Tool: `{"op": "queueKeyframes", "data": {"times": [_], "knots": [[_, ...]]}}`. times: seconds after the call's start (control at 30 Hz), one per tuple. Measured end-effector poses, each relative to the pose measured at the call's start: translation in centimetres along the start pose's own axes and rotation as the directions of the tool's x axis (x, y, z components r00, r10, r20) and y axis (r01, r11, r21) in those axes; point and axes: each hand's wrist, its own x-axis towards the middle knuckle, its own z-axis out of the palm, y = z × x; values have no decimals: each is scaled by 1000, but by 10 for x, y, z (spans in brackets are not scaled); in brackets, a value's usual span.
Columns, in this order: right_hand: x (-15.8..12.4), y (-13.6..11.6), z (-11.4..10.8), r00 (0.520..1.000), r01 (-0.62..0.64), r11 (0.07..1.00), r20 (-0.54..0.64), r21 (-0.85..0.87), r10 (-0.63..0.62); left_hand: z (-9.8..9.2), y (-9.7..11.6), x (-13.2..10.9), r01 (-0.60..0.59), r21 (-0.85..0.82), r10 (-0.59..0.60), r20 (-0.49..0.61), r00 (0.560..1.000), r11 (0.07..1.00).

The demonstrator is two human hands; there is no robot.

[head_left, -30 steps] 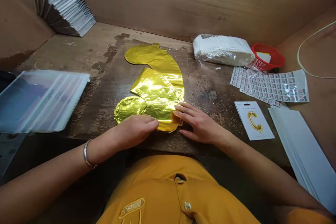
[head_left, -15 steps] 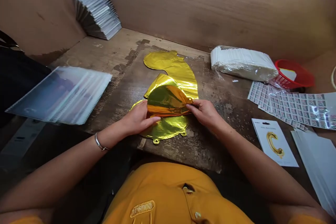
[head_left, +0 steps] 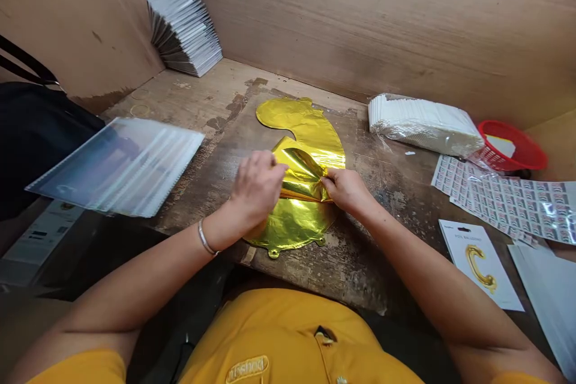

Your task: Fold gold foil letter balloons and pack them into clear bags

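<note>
Gold foil balloons, flat and shaped like a curved letter, lie on the worn table. The topmost foil balloon (head_left: 297, 177) is folded over on itself and creased, with an orange reflection along its lower edge. At its right end, my right hand (head_left: 351, 189) pinches the gathered foil between thumb and fingers. My left hand (head_left: 258, 189) is curled closed at the left edge of the fold, its fingertips partly hidden. Beneath lies a flat foil balloon (head_left: 317, 126), its curved arm reaching toward the back and its small tabs showing at the near edge.
Clear plastic sleeves (head_left: 114, 162) lie at left beside a black bag (head_left: 40, 123). A stack of white cards (head_left: 186, 30) leans in the back corner. At right are a wrapped white bundle (head_left: 423, 123), red basket (head_left: 522, 147), sticker sheets (head_left: 508, 198) and a printed balloon card (head_left: 479, 267).
My left hand has risen from lying flat along the foil and curled closed at its edge. The fold looks flatter and more creased. My right hand keeps its pinch.
</note>
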Motion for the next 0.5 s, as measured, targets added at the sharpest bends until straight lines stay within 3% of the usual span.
{"op": "queueKeyframes", "data": {"times": [0.1,0.2,0.27,0.33,0.37,0.43,0.5], "knots": [[1,-2,-2,1000,-7,1000,2,-18,7,15,6,13,-192,21,184,203,962,981],[-2,-3,-3,999,-37,999,-9,-34,36,32,6,18,-168,32,146,358,922,985],[-9,-4,-1,989,-18,998,-148,-62,8,37,5,17,-163,39,137,372,918,986],[-16,-5,5,943,136,985,-291,-110,-162,38,4,14,-177,46,148,369,918,983],[-19,-5,10,911,252,958,-302,-135,-282,37,3,13,-183,49,153,369,917,982],[-23,-5,21,864,448,885,-190,-130,-466,31,-1,14,-187,50,154,379,913,981],[-24,-5,30,857,506,859,-70,-85,-511,23,-8,21,-145,73,103,414,904,987]]}}
